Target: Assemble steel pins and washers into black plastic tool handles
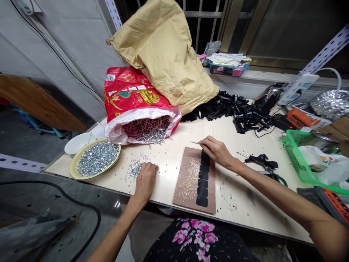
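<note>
My right hand (218, 153) is pinched on a thin metal rod (195, 142) that points left, above the far end of a brown wooden board (184, 185). Down the board's right side runs a row of black square pieces (202, 183), partly hidden by that hand; its left part is rough and chipped. My left hand (146, 180) rests on the table with curled fingers pointing into a loose scatter of small shiny metal washers (133, 169). Whatever is between those fingertips is hidden. A yellow plate (73, 171) heaped with similar small metal pieces stands farther left.
An open red bag (125, 91) spills thin metal rods, with a tan paper sack (169, 54) behind it. Black plastic parts (240, 109) pile up at the back. Scissors (263, 162), a green basket (294, 156) and an orange-black tool (332, 203) lie right.
</note>
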`<act>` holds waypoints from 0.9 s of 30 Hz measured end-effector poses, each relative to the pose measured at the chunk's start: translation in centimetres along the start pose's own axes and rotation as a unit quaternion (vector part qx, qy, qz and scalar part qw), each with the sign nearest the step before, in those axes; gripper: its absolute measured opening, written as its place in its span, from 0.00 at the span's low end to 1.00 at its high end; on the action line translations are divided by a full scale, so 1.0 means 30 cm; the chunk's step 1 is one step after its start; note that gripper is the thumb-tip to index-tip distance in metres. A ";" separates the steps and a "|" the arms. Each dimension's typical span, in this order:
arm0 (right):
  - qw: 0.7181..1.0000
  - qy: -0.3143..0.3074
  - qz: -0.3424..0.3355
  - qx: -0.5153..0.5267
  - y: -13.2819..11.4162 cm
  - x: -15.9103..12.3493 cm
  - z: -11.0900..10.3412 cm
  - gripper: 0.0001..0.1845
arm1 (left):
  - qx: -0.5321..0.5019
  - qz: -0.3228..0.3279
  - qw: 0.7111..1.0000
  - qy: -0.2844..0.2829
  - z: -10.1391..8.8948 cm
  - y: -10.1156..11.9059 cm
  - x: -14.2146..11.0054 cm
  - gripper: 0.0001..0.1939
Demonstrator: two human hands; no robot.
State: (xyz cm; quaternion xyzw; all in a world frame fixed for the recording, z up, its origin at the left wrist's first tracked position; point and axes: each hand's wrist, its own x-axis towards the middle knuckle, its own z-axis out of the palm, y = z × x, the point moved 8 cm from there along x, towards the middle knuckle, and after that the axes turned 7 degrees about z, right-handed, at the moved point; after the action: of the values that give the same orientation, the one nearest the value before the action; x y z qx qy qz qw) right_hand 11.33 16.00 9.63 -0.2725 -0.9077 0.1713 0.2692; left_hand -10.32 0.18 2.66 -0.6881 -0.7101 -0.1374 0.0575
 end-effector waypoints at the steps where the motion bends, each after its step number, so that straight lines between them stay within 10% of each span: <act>1: 1.000 0.000 0.010 0.029 -0.021 -0.020 -0.002 0.14 | 0.000 -0.002 1.000 -0.002 0.001 -0.003 0.004 0.10; 11: 0.991 -0.019 0.024 0.129 -0.196 -0.064 0.087 0.15 | 0.005 0.037 0.999 -0.038 0.035 0.019 0.016 0.15; 27: 0.991 -0.020 0.041 0.126 -0.217 -0.114 0.086 0.14 | -0.093 0.011 0.995 -0.042 0.015 0.019 0.044 0.10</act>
State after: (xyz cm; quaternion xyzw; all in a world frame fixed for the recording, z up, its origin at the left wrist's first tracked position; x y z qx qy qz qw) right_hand 9.63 8.40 9.20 -0.2700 -0.8723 0.3003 0.2758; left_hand -9.78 1.59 2.65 -0.7033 -0.6885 -0.1734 -0.0345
